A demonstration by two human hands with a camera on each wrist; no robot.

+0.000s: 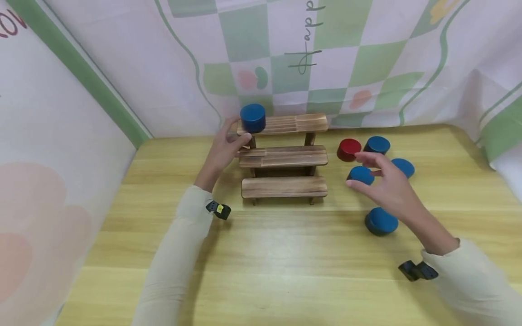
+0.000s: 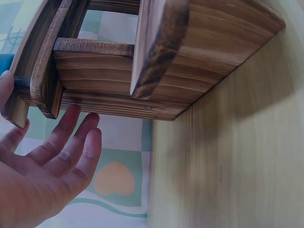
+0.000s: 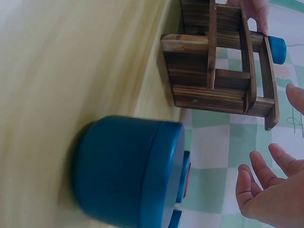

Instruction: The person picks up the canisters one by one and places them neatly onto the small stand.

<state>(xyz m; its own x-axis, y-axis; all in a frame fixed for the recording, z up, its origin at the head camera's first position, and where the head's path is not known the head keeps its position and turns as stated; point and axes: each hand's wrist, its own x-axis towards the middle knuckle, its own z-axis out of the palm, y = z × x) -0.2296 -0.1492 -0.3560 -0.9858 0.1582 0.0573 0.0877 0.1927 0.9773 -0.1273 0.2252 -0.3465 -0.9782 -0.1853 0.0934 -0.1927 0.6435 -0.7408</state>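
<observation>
On the left end of the top shelf of a three-tier wooden stand [image 1: 283, 157] sits a blue cylinder [image 1: 253, 118], also partly seen in the right wrist view. My left hand [image 1: 224, 147] is at that shelf end, thumb and index finger spread at the cylinder's left side. Its other fingers stretch out below the shelf in the left wrist view. My right hand [image 1: 387, 183] hovers, fingers apart and slightly bent, over a blue cylinder [image 1: 360, 174] on the table, holding nothing. A red cylinder [image 1: 348, 150] lies just beyond its fingertips.
More blue cylinders stand around the right hand: one at the back [image 1: 377, 145], one partly behind the hand [image 1: 403, 168], and one nearer the front [image 1: 381, 222]. A patterned cloth [image 1: 293, 72] hangs behind the wooden table [image 1: 261, 267]. A white panel [image 1: 49, 136] borders the left side.
</observation>
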